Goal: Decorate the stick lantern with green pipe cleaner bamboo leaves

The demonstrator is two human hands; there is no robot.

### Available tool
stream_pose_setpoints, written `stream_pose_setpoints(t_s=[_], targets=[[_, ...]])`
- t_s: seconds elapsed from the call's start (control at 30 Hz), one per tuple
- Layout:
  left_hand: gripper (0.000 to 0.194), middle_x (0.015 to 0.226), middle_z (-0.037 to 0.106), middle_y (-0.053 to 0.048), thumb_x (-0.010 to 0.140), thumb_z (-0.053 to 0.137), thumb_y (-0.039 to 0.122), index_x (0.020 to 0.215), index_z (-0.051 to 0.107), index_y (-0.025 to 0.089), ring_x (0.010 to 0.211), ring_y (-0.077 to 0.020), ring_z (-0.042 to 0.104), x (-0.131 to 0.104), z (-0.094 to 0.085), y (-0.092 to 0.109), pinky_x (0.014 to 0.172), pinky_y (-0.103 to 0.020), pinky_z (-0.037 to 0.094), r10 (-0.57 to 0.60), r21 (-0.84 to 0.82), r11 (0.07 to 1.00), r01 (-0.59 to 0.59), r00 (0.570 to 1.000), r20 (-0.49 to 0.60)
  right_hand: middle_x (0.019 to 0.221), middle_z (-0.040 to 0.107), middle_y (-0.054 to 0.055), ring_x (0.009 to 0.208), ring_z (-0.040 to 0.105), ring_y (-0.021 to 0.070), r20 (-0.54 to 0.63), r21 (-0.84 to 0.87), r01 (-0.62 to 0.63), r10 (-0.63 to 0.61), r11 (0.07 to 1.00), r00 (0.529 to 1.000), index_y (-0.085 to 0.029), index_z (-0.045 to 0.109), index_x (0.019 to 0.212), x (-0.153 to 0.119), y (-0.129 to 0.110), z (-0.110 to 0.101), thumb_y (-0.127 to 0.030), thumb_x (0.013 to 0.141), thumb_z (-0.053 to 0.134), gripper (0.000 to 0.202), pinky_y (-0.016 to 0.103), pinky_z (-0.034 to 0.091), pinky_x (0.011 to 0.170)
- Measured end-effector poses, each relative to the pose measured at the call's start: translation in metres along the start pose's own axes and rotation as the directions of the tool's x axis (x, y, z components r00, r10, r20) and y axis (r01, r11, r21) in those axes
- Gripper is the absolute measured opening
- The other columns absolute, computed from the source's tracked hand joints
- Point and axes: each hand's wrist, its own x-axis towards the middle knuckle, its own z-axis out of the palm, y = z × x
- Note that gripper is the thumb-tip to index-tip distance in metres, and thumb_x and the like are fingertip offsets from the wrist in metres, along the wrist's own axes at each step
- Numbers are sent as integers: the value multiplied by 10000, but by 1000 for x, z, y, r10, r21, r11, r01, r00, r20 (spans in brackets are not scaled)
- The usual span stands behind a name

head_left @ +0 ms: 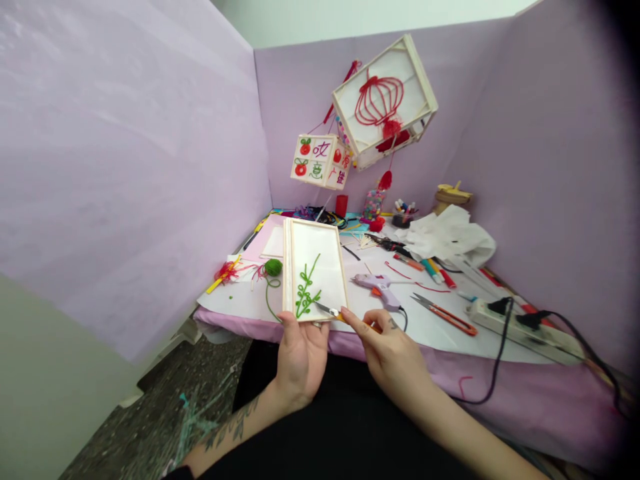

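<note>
My left hand [303, 357] grips the bottom edge of a white panel with a pale wooden frame [320, 247], tilted up at the table's front edge. On its lower left a green yarn sprig [307, 293] with looped leaves is laid out. My right hand [390, 350] is closed around a yellow-handled utility knife [327, 309], index finger stretched along it. The blade's tip touches or hovers over the sprig's lower right; I cannot tell which. Left of the panel sits a ball of green yarn [273, 267], its strand running down toward my left hand.
A lilac glue gun [381, 288], orange-handled snips [445, 314] and a power strip [525, 330] with cords lie to the right. Crumpled white paper [450, 237] is behind them. Two framed lanterns, a large one [385, 100] and a small one [321, 161], hang above the back.
</note>
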Motion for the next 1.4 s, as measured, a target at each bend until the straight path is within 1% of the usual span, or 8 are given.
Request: stream_pose_setpoints(t_s=[0.23, 0.43, 0.7, 0.9, 1.03, 1.2, 1.27, 1.4], targets=[[563, 1477, 487, -64, 906, 421, 590, 1402, 474, 329, 1392, -246, 398, -1, 0, 0, 1110, -412, 396, 3, 27, 1000, -4, 1000, 17, 891, 512, 57, 594, 518, 125, 1, -3, 8, -8, 1000, 1000, -309, 538, 1372, 0, -1, 1, -32, 875, 393, 587, 250, 475, 560], [553, 1466, 499, -77, 924, 398, 568, 1413, 465, 319, 1392, -253, 397, -2, -2, 1, 1096, -416, 414, -2, 3, 1000, 1, 1000, 29, 904, 511, 64, 634, 541, 145, 16, -16, 17, -16, 1000, 1000, -317, 555, 1358, 0, 2, 4, -34, 880, 401, 576, 276, 487, 580], [557, 1463, 502, -79, 917, 412, 571, 1413, 466, 322, 1376, -261, 422, 0, -3, 2, 1093, -427, 420, 9, -8, 1000, -9, 1000, 11, 899, 517, 65, 662, 548, 153, 12, 10, 18, -18, 1000, 1000, -312, 539, 1372, -1, 2, 4, -32, 872, 404, 589, 277, 497, 601], [538, 1467, 497, -74, 925, 413, 557, 1407, 474, 325, 1372, -256, 428, 1, -3, 3, 1095, -428, 421, 15, -26, 1000, -15, 1000, -11, 893, 531, 67, 626, 550, 148, 8, 32, 16, -17, 999, 1000, -316, 557, 1358, -1, 3, -2, -40, 875, 401, 578, 269, 488, 567], [545, 1468, 495, -79, 922, 415, 565, 1404, 479, 319, 1372, -252, 428, 0, -3, 4, 1092, -420, 424, 17, -22, 1000, -18, 999, -36, 897, 537, 67, 616, 550, 131, 4, 91, 11, -11, 996, 1000, -312, 576, 1340, -2, 4, -5, -58, 891, 403, 545, 246, 492, 558], [542, 1464, 499, -82, 928, 395, 563, 1402, 481, 315, 1355, -252, 451, -1, -1, 5, 1086, -418, 429, 12, -15, 1000, -12, 1000, -16, 909, 555, 70, 662, 572, 138, 7, 174, -2, 1, 985, 1000, -284, 578, 1338, -2, 3, -6, -73, 907, 410, 508, 250, 515, 595], [537, 1460, 504, -80, 934, 384, 560, 1401, 482, 313, 1349, -248, 459, -1, 0, 5, 1085, -411, 428, 7, -13, 1000, -7, 1000, -19, 912, 574, 68, 678, 588, 140, 4, 244, -12, 11, 970, 1000, -270, 567, 1344, -2, 3, -5, -85, 919, 408, 490, 251, 523, 615], [542, 1450, 518, -75, 936, 368, 572, 1405, 473, 322, 1342, -245, 468, -2, 1, 6, 1076, -409, 435, -5, -4, 1000, 5, 999, -50, 942, 634, 77, 801, 640, 163, -48, 427, -49, 77, 903, 996, -227, 551, 1332, 1, 4, -6, -138, 950, 411, 416, 272, 539, 729]])
